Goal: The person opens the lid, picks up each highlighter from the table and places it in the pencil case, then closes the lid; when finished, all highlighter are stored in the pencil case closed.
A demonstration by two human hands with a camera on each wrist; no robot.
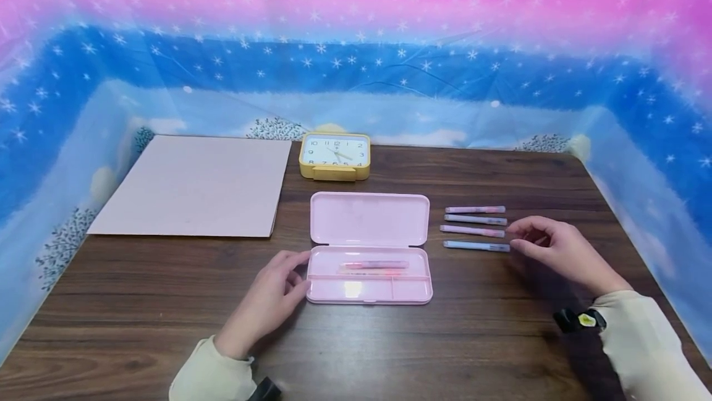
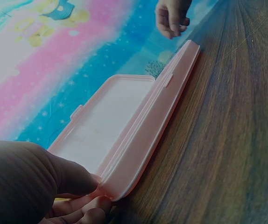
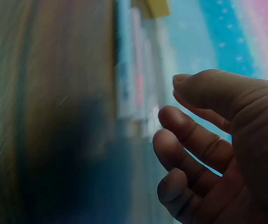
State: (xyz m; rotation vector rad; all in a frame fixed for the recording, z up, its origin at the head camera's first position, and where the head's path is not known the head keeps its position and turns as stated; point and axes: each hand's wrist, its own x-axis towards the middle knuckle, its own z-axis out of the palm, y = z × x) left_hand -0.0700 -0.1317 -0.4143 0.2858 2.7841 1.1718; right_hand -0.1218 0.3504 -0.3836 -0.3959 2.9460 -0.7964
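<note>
A pink pencil case (image 1: pixel 369 290) lies with its lid folded back in the middle of the table. My left hand (image 1: pixel 272 290) holds its left end, thumb near the front corner and fingers along the side, as the left wrist view (image 2: pixel 73 182) also shows. Inside the back compartment are what look like two pens (image 1: pixel 378 264), one pinkish and one orange-tinted. To the right of the case, several pens (image 1: pixel 475 245) lie roughly parallel. Beside their right ends hovers my right hand (image 1: pixel 556 249), fingers loosely bent and nothing between thumb and fingertips in the right wrist view.
A yellow alarm clock (image 1: pixel 335 157) stands behind the pencil case. At the back left lies a large pale board (image 1: pixel 194 188). The dark wooden table (image 1: pixel 378 351) is bordered by a snowflake-patterned cloth (image 1: pixel 356 61) at the back and sides.
</note>
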